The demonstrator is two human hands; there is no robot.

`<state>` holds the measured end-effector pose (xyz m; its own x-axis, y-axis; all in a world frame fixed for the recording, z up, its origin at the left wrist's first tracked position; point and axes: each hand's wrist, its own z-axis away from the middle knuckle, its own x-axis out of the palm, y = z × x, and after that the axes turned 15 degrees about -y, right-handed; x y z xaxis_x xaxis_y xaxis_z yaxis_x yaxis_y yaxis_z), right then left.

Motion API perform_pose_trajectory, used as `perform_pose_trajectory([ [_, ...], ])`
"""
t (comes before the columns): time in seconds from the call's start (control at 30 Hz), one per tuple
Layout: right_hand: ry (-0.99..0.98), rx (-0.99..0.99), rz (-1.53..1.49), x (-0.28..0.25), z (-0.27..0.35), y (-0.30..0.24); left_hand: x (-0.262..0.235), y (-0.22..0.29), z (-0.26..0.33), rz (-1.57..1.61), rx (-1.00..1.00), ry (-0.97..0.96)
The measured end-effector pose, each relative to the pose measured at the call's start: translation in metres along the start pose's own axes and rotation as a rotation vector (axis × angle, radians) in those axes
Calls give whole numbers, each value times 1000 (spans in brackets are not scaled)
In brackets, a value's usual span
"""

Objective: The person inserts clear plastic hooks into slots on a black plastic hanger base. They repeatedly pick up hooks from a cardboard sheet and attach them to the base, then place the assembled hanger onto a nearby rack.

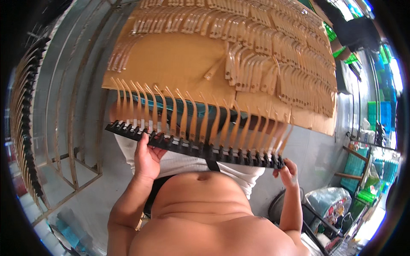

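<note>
In front of my belly I hold a long black bar (200, 151) lined with clips. It slopes slightly down toward the right. A row of slim, curved, translucent tan strips (183, 121), shaped like eyeglass temples, stands up from the clips with the bent tips pointing away from me. My left hand (147, 161) is closed on the bar left of its middle, thumb on top. At the bar's right end, my right hand (288, 171) grips it with bent fingers. Just beyond lies a cardboard-covered table (171, 59) with many similar loose strips (256, 72) in overlapping rows.
A metal frame rack (76, 128) stands at the left. Past it, another black bar (33, 94) carries a row of strips. At the far right are a person in dark clothes (361, 34), blue-green crates (358, 168) and a clear plastic bag (326, 199).
</note>
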<state>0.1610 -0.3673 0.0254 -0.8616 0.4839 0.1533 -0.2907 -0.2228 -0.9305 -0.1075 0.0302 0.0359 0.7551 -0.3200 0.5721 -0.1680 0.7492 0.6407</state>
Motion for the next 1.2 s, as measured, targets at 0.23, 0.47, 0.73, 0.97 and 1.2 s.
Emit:
perform_pose_trajectory([
  [0.23,-253,126,-485,10,15,-18,12,41,18,-8,291,-145],
  [0.47,-711,101,-571,70,-73,-29,20,149,-24,-79,455,-282],
  [0.73,-818,-101,-527,174,-226,-111,46,288,-95,-48,487,-398],
  [0.97,-852,-95,-521,286,-357,-210,34,350,-140,-18,629,-415],
  [1.2,-941,-104,-506,393,-476,-259,-6,343,-135,-22,654,-125],
])
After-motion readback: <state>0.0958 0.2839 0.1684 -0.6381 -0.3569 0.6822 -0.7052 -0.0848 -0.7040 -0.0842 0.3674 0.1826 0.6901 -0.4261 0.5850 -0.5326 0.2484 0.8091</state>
